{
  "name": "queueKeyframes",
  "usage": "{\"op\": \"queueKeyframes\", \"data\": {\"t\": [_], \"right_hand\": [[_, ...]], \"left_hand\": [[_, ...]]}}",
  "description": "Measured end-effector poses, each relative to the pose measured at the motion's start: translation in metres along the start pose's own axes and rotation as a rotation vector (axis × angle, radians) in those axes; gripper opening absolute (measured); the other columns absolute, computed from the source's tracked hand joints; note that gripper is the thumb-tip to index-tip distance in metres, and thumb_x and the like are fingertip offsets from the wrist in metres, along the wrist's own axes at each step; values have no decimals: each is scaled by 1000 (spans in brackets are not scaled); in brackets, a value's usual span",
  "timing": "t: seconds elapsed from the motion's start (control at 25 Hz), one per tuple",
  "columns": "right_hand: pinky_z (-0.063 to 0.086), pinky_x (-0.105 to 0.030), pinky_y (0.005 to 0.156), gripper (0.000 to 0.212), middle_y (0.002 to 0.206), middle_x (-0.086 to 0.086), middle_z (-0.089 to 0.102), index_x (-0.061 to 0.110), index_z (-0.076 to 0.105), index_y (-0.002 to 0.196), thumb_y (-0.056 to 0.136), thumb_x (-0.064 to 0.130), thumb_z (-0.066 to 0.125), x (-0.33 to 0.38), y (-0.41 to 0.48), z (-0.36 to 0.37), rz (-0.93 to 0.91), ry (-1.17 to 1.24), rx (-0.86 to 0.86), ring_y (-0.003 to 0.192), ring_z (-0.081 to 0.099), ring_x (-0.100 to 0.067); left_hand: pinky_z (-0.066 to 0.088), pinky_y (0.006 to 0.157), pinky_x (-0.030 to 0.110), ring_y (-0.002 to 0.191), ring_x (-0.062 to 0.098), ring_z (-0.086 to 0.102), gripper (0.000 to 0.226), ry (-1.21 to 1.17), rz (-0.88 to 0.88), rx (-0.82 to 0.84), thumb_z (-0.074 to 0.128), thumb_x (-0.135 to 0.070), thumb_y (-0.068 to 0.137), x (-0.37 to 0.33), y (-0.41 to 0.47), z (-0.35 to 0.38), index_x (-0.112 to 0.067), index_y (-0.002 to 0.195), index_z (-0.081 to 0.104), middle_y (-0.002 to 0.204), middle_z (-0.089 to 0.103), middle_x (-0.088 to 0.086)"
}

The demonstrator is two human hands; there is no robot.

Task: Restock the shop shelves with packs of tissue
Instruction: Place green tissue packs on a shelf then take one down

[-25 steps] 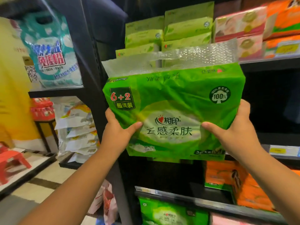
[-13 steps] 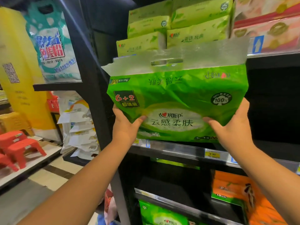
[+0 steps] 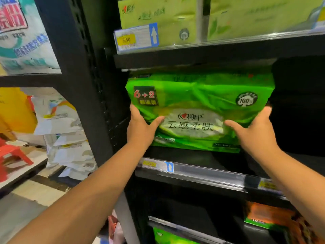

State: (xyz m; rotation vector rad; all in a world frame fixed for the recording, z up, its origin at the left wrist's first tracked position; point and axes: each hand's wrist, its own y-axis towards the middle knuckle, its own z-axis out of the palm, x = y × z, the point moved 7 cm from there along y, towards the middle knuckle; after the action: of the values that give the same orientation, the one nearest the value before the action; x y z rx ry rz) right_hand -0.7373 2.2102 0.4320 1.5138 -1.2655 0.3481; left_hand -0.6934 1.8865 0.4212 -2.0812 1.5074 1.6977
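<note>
A dark steel shop rack fills the aisle, with pale green tissue packs point(image 3: 158, 14) on the upper shelf point(image 3: 193, 57). In the bay below it, at the left end by the upright, sits the green tissue multipack point(image 3: 198, 99), above the middle shelf point(image 3: 202, 172); I cannot tell whether its base touches the board. The left hand point(image 3: 142, 127) and right hand point(image 3: 253, 132) clamp its ends, thumbs laid across the front and the other fingers wrapped behind, out of sight. Its top rides close under the upper shelf, so it may snag there. Let go early, it could tip forward over the rail.
</note>
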Motion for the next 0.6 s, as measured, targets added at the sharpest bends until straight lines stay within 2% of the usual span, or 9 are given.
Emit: {"op": "queueKeyframes", "data": {"t": [0.08, 0.12, 0.2, 0.28, 0.36, 0.4, 0.48, 0.52, 0.6], "right_hand": [[41, -36, 58, 54, 77, -20, 57, -4, 48, 78, 73, 39, 80, -4, 12, 12, 87, -164, 45, 76, 59, -37], [33, -35, 49, 60, 60, -15, 51, -3, 46, 61, 70, 46, 79, -5, 15, 17, 133, -237, 94, 61, 53, -33], [32, -36, 49, 63, 53, -12, 47, 0, 51, 54, 66, 58, 74, -9, 18, 27, 210, -443, 235, 58, 51, -30], [44, -36, 66, 47, 75, -16, 61, 7, 69, 83, 82, 54, 66, -9, 19, 35, 147, -679, 335, 83, 62, -33], [47, -38, 85, 49, 109, -18, 65, 5, 61, 123, 89, 41, 65, -7, 23, 38, 166, -552, 277, 105, 60, -35], [45, -39, 91, 61, 122, -19, 61, 1, 52, 132, 86, 36, 70, -10, 24, 40, 240, -365, 231, 112, 57, -36], [44, -41, 100, 98, 141, -16, 48, 9, 24, 148, 73, 34, 82, -9, 33, 48, 244, -169, 138, 123, 51, -34], [43, -44, 104, 115, 146, -13, 42, 16, 11, 152, 67, 36, 86, -8, 37, 54, 224, -148, 116, 128, 48, -34], [40, -48, 106, 130, 151, -14, 34, 21, -2, 153, 62, 40, 88, -12, 44, 63, 230, -169, 111, 131, 44, -37]], "left_hand": [[46, 94, 40, 118, 28, 53, 90, 4, 56, 19, 76, -41, 77, -8, 14, 9, -15, 142, 18, 135, 49, 8], [45, 94, 40, 118, 31, 52, 91, 42, 81, 38, 76, -40, 77, -12, 18, 15, -10, 142, 18, 135, 46, 12], [41, 99, 42, 123, 39, 45, 108, 221, 140, 73, 78, -47, 72, -14, 18, 28, 3, 144, 15, 140, 33, 21], [35, 107, 40, 134, 41, 31, 127, 389, 230, 80, 79, -55, 62, -14, 13, 37, 14, 143, 11, 148, 17, 28], [34, 108, 37, 138, 41, 24, 124, 526, 284, 70, 75, -62, 60, -14, 15, 38, 18, 138, 21, 150, 12, 32], [36, 106, 37, 135, 42, 29, 125, 585, 291, 52, 73, -64, 60, -14, 18, 37, 16, 140, 21, 150, 12, 33], [39, 103, 40, 128, 44, 40, 131, 707, 385, -10, 73, -66, 59, -19, 22, 38, 2, 148, 8, 151, 10, 35], [38, 105, 44, 131, 47, 37, 133, 774, 474, -17, 75, -66, 57, -23, 22, 43, -7, 150, 0, 153, 6, 34], [33, 108, 48, 142, 46, 19, 133, 868, 614, 35, 77, -66, 54, -22, 24, 60, -17, 151, -1, 155, 4, 30]]}}
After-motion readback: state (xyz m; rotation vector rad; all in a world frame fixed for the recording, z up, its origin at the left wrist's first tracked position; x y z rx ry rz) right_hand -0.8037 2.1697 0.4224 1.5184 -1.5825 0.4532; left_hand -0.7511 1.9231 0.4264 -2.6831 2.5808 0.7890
